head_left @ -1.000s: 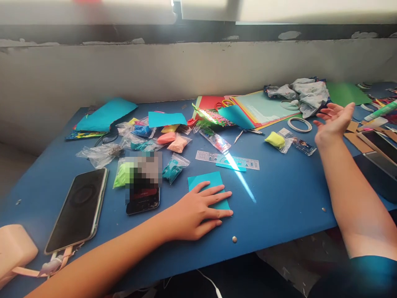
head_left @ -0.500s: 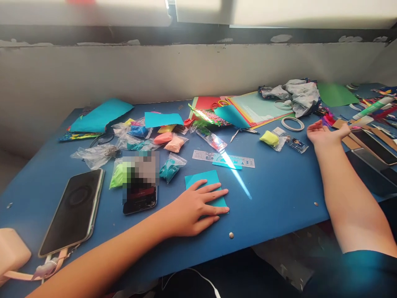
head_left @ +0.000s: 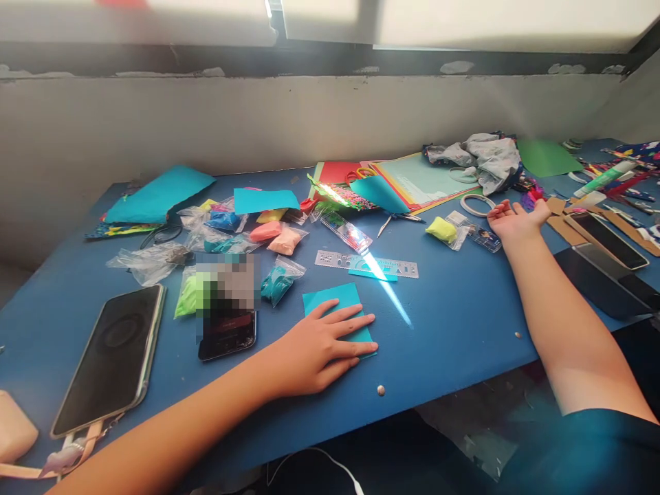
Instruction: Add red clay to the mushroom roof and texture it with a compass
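Note:
My left hand (head_left: 324, 344) lies flat with its fingers spread over a folded piece of blue paper (head_left: 333, 295) near the table's front edge. Farther right, my right hand (head_left: 518, 221) is turned palm up with its fingers loosely curled and apart, and nothing shows in it. Its fingertips overlap the edge of a white tape roll (head_left: 477, 214) in the view; whether they touch is unclear. A small printed packet (head_left: 487, 239) lies just beside that hand. Behind the left hand, a stencil ruler (head_left: 330, 258) rests partly over a blue paper strip (head_left: 372, 276).
Two phones, one dark and large (head_left: 111, 357) and one smaller (head_left: 227, 340), lie at left. Bags of coloured clay (head_left: 281, 280) and coloured paper sheets (head_left: 412, 175) spread along the back. Cardboard pieces (head_left: 562, 230), another phone (head_left: 608, 239) and pens crowd the right side.
My right hand has moved left, closer to the tape roll. My left hand stays flat on the blue paper. The whole view has shifted slightly.

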Available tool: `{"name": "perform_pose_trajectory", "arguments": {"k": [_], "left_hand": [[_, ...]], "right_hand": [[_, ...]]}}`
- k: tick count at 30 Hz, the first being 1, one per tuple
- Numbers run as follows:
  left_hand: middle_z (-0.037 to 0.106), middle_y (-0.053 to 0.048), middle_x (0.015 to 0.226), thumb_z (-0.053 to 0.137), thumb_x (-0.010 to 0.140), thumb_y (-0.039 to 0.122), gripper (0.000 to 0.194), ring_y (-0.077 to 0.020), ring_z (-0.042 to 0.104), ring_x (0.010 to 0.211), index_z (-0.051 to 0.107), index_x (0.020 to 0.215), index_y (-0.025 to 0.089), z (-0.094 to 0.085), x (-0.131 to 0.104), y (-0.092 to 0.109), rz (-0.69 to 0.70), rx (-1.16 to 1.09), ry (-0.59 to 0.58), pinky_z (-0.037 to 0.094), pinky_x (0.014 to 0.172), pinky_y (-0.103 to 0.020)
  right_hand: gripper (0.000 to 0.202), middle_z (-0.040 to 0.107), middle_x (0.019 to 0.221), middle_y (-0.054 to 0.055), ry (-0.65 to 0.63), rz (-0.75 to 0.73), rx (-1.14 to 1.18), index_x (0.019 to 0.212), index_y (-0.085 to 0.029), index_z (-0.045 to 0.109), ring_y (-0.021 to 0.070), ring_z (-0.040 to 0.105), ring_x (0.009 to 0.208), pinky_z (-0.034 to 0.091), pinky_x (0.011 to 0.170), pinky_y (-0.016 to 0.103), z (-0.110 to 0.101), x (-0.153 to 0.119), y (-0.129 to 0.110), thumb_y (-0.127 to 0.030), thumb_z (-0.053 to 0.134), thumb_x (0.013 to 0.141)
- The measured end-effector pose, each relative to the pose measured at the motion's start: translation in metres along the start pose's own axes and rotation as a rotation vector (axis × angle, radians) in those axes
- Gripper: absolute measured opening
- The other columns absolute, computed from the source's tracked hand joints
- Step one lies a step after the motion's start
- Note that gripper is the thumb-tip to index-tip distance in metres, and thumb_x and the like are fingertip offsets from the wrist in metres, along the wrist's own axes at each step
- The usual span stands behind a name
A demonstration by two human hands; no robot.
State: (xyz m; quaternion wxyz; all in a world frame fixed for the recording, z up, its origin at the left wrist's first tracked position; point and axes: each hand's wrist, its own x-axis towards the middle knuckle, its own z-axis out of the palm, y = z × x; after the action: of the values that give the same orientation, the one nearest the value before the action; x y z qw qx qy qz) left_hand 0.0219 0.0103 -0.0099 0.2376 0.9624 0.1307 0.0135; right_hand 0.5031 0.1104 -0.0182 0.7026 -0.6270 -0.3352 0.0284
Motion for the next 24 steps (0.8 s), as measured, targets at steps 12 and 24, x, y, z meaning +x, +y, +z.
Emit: {"name": "perform_pose_trajectory", "arguments": {"k": [12,24], "left_hand": [[0.039,0.0,0.152,0.039,0.099,0.03,0.037,-0.0282,0.034,0.142,0.057,0.132,0.032,0.002,0.001,0.0,0.003,0.028,0.002,0.027,0.114,-0.057],[0.039,-0.001,0.152,0.04,0.099,0.03,0.037,-0.029,0.034,0.142,0.058,0.131,0.031,0.003,0.0,-0.001,0.015,0.027,0.016,0.028,0.113,-0.056]], "right_hand": [[0.025,0.066,0.122,0.01,-0.864,-0.564,-0.678,0.087,-0.021,0.069,0.0347,0.049,0.124,0.027,0.106,0.058,0.059,-0.107,-0.058,-0.02,0.051,0.069],[0.048,0.063,0.126,0.015,-0.879,-0.674,-1.023,0.12,-0.016,0.059,0.0342,0.053,0.123,0.042,0.095,0.052,0.052,-0.097,-0.058,-0.023,0.041,0.076]]}}
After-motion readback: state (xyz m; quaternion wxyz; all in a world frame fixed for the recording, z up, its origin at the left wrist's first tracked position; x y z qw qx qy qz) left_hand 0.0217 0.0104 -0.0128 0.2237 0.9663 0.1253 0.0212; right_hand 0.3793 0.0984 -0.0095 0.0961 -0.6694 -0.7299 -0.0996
